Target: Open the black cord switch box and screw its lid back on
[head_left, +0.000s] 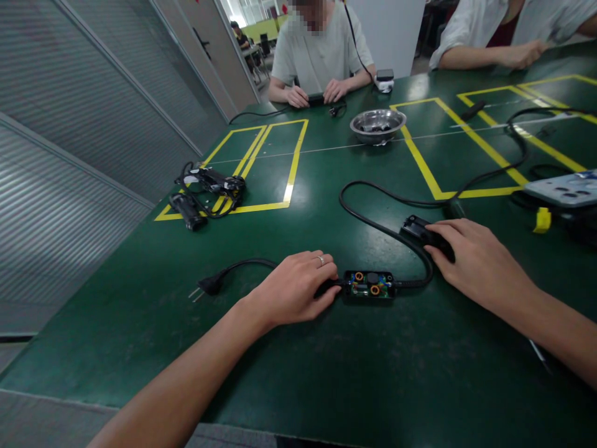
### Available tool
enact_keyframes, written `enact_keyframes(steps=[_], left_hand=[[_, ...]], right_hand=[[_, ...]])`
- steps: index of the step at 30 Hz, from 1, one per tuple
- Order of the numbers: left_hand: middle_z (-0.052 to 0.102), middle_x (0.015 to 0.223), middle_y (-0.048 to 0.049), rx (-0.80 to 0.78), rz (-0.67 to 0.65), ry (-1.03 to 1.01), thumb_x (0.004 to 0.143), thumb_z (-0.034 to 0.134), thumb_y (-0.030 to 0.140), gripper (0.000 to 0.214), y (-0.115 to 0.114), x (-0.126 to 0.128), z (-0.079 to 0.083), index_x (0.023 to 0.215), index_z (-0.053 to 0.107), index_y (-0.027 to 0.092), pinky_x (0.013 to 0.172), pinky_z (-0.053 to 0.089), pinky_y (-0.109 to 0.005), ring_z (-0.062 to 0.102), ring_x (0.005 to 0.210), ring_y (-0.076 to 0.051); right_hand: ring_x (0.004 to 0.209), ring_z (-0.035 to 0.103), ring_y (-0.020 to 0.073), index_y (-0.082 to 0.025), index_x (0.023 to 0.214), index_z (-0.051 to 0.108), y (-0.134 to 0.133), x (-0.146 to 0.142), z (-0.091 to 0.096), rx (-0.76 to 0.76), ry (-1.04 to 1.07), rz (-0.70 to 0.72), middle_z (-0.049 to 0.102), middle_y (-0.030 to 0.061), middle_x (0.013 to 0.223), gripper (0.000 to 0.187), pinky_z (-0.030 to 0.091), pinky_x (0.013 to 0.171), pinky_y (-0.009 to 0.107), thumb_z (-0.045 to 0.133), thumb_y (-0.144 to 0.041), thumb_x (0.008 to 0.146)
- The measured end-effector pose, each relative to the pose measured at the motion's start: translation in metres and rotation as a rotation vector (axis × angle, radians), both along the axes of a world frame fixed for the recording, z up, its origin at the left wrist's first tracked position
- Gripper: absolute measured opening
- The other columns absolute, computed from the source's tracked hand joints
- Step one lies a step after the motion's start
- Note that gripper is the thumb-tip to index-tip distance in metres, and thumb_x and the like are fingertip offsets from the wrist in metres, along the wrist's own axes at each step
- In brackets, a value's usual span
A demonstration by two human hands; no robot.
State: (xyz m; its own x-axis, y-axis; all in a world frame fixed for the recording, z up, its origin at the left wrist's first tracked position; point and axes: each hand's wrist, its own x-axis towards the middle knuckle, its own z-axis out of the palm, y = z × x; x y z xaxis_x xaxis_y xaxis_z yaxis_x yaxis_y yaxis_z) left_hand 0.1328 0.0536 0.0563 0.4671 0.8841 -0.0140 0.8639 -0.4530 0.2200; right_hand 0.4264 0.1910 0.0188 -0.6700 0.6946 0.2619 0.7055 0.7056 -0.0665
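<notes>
Black plastic cover [416, 228] pinched in person's right hand [471, 255]; open box [368, 299] left of that grip, long axis left-to-right, nearer left hand [303, 284], which seems closed on cord [254, 261], partly hidden.

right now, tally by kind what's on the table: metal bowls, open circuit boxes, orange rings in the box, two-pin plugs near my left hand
Metal bowl: 1
Open circuit box: 1
Orange rings inside it: 2
Two-pin plug near your left hand: 1
Total: 5
</notes>
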Motion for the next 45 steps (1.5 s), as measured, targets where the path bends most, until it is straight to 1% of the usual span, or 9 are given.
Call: enact_keyframes(steps=[10, 16, 23, 28, 31, 34, 37, 41, 45], left_hand=[[0.058, 0.085, -0.0047, 0.02, 0.005, -0.003, 0.092, 0.047, 0.025, 0.015, -0.001, 0.001, 0.0, 0.093, 0.059, 0.016, 0.073, 0.047, -0.032, 0.054, 0.079, -0.017], [0.058, 0.086, -0.0048, -0.001, 0.014, -0.002, 0.092, 0.048, 0.025, 0.015, 0.0, 0.0, 0.0, 0.094, 0.059, 0.016, 0.074, 0.047, -0.033, 0.055, 0.08, -0.017], [0.059, 0.086, -0.0053, 0.024, 0.002, -0.013, 0.092, 0.048, 0.025, 0.015, 0.0, -0.001, -0.002, 0.095, 0.059, 0.016, 0.074, 0.047, -0.032, 0.055, 0.081, -0.017], [0.058, 0.086, -0.005, 0.008, 0.005, -0.011, 0.092, 0.049, 0.025, 0.013, 0.0, 0.0, 0.0, 0.094, 0.059, 0.016, 0.075, 0.047, -0.032, 0.056, 0.081, -0.017], [0.058, 0.087, -0.0048, -0.008, 0.007, -0.01, 0.092, 0.05, 0.025, 0.014, 0.0, -0.001, 0.0, 0.095, 0.059, 0.016, 0.075, 0.047, -0.032, 0.056, 0.082, -0.018], [0.058, 0.087, -0.0048, -0.018, 0.005, -0.014, 0.092, 0.049, 0.026, 0.015, 0.0, -0.001, 0.0, 0.095, 0.059, 0.015, 0.075, 0.047, -0.033, 0.056, 0.082, -0.018], [0.058, 0.087, -0.005, -0.015, 0.006, -0.02, 0.093, 0.048, 0.026, 0.015, 0.0, -0.001, -0.001, 0.095, 0.059, 0.015, 0.075, 0.047, -0.033, 0.056, 0.081, -0.018], [0.059, 0.087, -0.0052, -0.021, 0.011, -0.022, 0.093, 0.049, 0.026, 0.015, 0.0, -0.001, -0.001, 0.095, 0.059, 0.015, 0.076, 0.048, -0.033, 0.056, 0.082, -0.018], [0.059, 0.088, -0.0051, -0.031, 0.013, -0.033, 0.093, 0.048, 0.026, 0.016, 0.0, -0.002, -0.001, 0.096, 0.058, 0.015, 0.077, 0.048, -0.033, 0.057, 0.083, -0.018]], right_hand=[[0.099, 0.061, 0.0328, -0.011, 0.125, 0.059, 0.002, 0.005, 0.004, -0.032, 0.022, -0.066, 0.065, 0.0175, 0.111, 0.048, 0.054, 0.079, 0.051, 0.05, -0.04, 0.088], [0.101, 0.061, 0.0329, -0.014, 0.127, 0.055, -0.001, 0.002, 0.006, -0.086, 0.084, -0.14, 0.063, 0.0157, 0.112, 0.049, 0.055, 0.079, 0.051, 0.054, -0.041, 0.086], [0.112, 0.059, 0.0315, -0.022, 0.136, 0.044, -0.018, -0.003, 0.026, -0.049, 0.559, -0.23, 0.062, 0.012, 0.121, 0.058, 0.049, 0.098, 0.047, 0.062, -0.034, 0.083], [0.113, 0.06, 0.0287, -0.03, 0.14, 0.037, -0.028, -0.008, 0.032, -0.251, 0.842, -0.16, 0.061, 0.0101, 0.123, 0.06, 0.049, 0.101, 0.046, 0.062, -0.033, 0.085], [0.113, 0.061, 0.0266, -0.028, 0.136, 0.046, -0.034, -0.01, 0.033, -0.333, 0.947, -0.093, 0.061, 0.0095, 0.123, 0.055, 0.051, 0.1, 0.043, 0.064, -0.033, 0.084], [0.108, 0.064, 0.025, -0.027, 0.134, 0.052, -0.04, -0.008, 0.031, -0.422, 0.899, -0.041, 0.064, 0.0081, 0.12, 0.05, 0.056, 0.093, 0.039, 0.061, -0.035, 0.086], [0.108, 0.064, 0.0242, -0.03, 0.143, 0.043, -0.044, -0.004, 0.026, -0.483, 0.722, 0.088, 0.063, 0.0072, 0.124, 0.056, 0.057, 0.089, 0.039, 0.057, -0.034, 0.089], [0.112, 0.06, 0.0236, -0.031, 0.148, 0.035, -0.047, -0.003, 0.021, -0.398, 0.525, 0.257, 0.057, 0.0079, 0.131, 0.065, 0.054, 0.094, 0.04, 0.059, -0.029, 0.088], [0.111, 0.059, 0.0236, -0.029, 0.149, 0.032, -0.05, -0.007, 0.023, -0.38, 0.455, 0.302, 0.056, 0.0093, 0.129, 0.066, 0.054, 0.092, 0.039, 0.057, -0.027, 0.088]])
